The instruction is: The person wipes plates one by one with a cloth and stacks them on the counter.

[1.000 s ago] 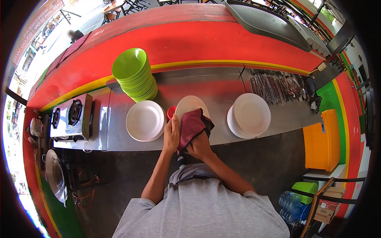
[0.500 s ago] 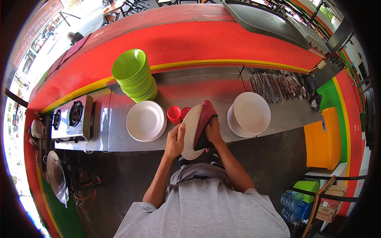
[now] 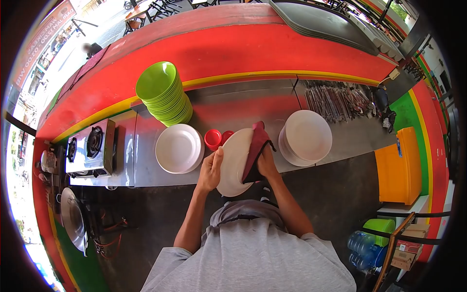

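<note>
In the head view, a plate (image 3: 233, 165) is held tilted, over the front edge of the counter (image 3: 262, 100). The left hand (image 3: 209, 171) is clamped on the plate's left rim, apparently to steady it and leave the face free. The right hand (image 3: 266, 163), at the plate's right rim, is closed on a cloth (image 3: 256, 150) draped over that edge; its fingertips are hidden. Left of the plate sit a white dish (image 3: 179, 148) and, beyond, green bowls (image 3: 164, 92), nested probably to save room. Right of it stand stacked plates (image 3: 307, 137), likely within easy reach.
</note>
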Motion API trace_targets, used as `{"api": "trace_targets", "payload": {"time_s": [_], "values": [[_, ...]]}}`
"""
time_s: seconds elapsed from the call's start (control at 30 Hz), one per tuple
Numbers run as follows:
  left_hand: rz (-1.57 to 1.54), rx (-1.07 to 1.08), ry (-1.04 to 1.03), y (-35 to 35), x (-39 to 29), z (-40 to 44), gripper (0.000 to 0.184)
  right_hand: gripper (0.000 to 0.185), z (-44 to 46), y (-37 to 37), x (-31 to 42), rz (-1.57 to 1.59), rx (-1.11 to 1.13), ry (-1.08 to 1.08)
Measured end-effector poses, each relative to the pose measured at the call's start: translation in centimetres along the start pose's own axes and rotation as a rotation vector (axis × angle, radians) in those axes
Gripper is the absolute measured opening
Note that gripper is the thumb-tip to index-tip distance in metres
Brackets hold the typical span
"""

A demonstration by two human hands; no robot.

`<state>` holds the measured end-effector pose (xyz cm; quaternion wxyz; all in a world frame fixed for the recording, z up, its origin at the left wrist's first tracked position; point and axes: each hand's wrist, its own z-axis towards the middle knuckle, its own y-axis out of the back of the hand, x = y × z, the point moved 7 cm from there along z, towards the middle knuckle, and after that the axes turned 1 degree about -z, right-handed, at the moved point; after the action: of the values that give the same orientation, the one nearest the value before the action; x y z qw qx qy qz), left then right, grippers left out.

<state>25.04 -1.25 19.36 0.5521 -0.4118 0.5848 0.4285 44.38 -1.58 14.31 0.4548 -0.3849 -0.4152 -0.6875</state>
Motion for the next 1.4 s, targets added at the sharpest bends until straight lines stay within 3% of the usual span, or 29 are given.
{"api": "trace_targets", "payload": {"time_s": [0.1,0.2,0.33,0.53,0.77,0.97,1.17,1.4], "values": [[0.124,0.096,0.058,-0.7,0.0,0.1,0.051,0.061,0.4,-1.2,2.8,-0.164,0.128,0.035],[0.167,0.085,0.017,-1.6,0.3,0.1,0.052,0.048,-0.3,-2.6,5.9,-0.433,0.209,0.28],[0.059,0.078,0.052,-1.3,1.7,0.3,0.052,0.047,-1.8,-4.3,7.2,-0.49,0.183,0.334],[0.203,0.079,-0.146,-1.5,-0.5,0.1,0.045,0.047,-0.1,-2.8,7.8,-0.397,0.113,0.279],[0.206,0.061,-0.175,-1.1,-0.9,-0.1,0.046,0.045,1.0,-0.8,3.4,-0.391,0.017,0.195],[0.19,0.072,-0.153,-0.4,-1.5,-0.4,0.046,0.046,0.6,0.3,0.8,-0.215,-0.008,0.051],[0.117,0.066,-0.147,0.2,-1.3,-0.2,0.044,0.044,-0.9,0.9,-1.9,0.19,-0.078,-0.285],[0.065,0.024,-0.131,1.3,-0.9,0.1,0.044,0.055,-1.7,1.0,-4.7,0.425,-0.079,-0.308]]}}
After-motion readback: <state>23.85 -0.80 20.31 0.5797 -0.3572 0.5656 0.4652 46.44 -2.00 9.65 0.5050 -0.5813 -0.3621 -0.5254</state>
